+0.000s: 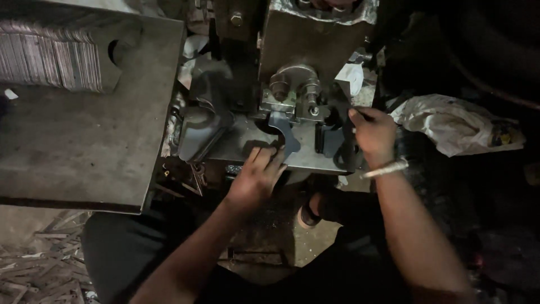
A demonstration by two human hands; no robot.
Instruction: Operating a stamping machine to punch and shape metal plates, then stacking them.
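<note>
The left hand [256,174] presses a flat metal blank [284,135] onto the press bed [247,143], its grip loosely spread. The right hand [371,132] rests at the die [329,141], grip unclear. By my judgement, seating comes next, needing the fingers clear.

Landmark: the press machine [306,39], a dark steel block at top centre. Left of it lies a broad grey metal table [79,146] with a curved notch cut in its edge. A row of stacked thin metal blanks [48,56] sits on the table's far corner, well left of the press. Right of the press, a crumpled white plastic bag [455,126]. Below the table, far down-left of the press, metal scrap strips [39,264] litter the floor.
</note>
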